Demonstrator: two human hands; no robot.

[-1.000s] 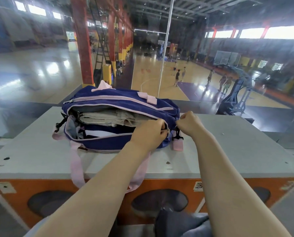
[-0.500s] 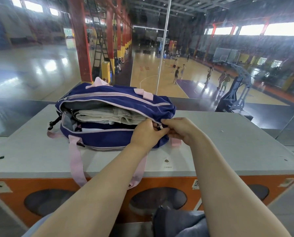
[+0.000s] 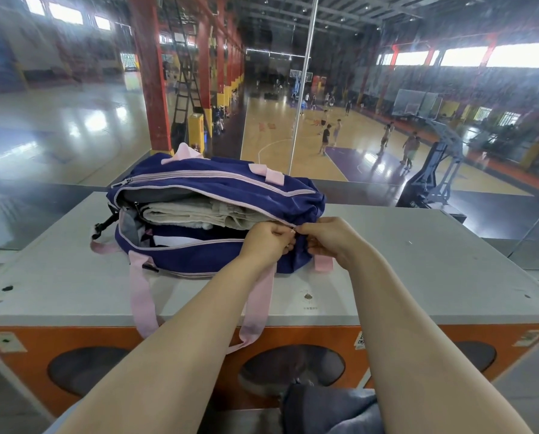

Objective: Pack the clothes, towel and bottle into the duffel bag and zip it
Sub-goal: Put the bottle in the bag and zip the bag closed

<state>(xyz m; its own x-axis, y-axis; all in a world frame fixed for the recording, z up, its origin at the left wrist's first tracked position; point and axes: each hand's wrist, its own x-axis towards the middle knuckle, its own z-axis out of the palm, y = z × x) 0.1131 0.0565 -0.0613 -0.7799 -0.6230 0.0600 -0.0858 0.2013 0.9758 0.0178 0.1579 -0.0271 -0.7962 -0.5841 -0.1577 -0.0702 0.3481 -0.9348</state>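
Note:
A navy duffel bag (image 3: 224,189) with pink trim and pink straps lies on a grey-topped cabinet (image 3: 418,264). Its main zip gapes open along the front. Folded beige fabric (image 3: 199,214) fills the opening, with dark and white cloth below it. No bottle is visible. My left hand (image 3: 266,241) and my right hand (image 3: 327,238) meet at the bag's right end, fingers curled and pinching at the zip's end. The zip pull itself is hidden by my fingers.
A pink handle strap (image 3: 141,299) hangs over the cabinet's orange front (image 3: 199,343). Behind the cabinet stands a glass barrier with a metal post (image 3: 302,89). Beyond it lies a basketball court with several people and a hoop stand (image 3: 431,173).
My right hand moved left from beside the bag to its right end and met my left hand at the zip. The bag's opening looks unchanged.

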